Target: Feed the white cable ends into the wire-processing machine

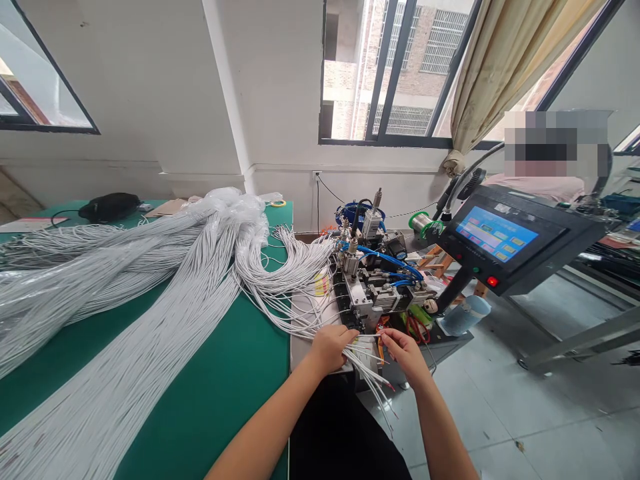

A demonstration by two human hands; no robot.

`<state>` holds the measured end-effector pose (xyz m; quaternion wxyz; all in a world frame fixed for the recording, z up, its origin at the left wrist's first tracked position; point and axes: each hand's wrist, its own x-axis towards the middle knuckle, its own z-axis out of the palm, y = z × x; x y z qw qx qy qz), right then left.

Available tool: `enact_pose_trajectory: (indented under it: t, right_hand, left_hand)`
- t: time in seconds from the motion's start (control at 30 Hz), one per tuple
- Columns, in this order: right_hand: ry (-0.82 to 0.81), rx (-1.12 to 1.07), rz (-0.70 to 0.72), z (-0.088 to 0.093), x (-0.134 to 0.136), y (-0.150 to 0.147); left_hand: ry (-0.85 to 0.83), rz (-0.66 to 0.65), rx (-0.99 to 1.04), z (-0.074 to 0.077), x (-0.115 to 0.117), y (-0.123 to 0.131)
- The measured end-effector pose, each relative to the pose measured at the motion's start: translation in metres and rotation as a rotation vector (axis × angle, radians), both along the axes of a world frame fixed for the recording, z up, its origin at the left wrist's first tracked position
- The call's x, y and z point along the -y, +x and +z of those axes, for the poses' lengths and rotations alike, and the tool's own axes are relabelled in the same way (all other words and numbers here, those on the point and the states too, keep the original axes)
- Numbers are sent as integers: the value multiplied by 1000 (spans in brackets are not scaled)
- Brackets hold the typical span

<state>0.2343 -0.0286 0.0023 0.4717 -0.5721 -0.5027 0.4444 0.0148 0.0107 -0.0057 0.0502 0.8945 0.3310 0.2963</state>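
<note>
My left hand (331,348) is closed around several white cables (365,372) at the front of the machine. Their loose ends fan out below it toward the lower right, some with reddish tips. Opposite, my right hand (404,352) pinches the end of one white cable (369,335), which runs across between the two hands. Just beyond both hands stands the machine (375,280), with metal cylinders and blue air tubes. A curved bundle of white cables (295,267) reaches from the green table to the machine. What lies under my left palm is hidden.
Long bundles of white cable (165,333), partly wrapped in plastic, spread over the green table (240,400). A control screen (497,232) on an arm stands at the right, beside a spool of wire (423,225). Behind the screen is another person (540,183). A black bag (110,207) lies far left.
</note>
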Motion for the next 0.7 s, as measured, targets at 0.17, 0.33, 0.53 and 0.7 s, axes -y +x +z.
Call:
enact_pose_trajectory:
  t: [0.17, 0.33, 0.53, 0.7]
  right_hand:
    - [52, 71, -17, 4, 1, -2]
    - [132, 184, -38, 7, 1, -5]
    - [188, 344, -85, 7, 2, -8]
    - [241, 427, -70, 6, 1, -8]
  left_hand:
    - [9, 9, 6, 0, 1, 0]
    - [4, 19, 13, 4, 2, 0]
    - [4, 24, 16, 5, 3, 0]
    - [7, 39, 18, 3, 2, 0]
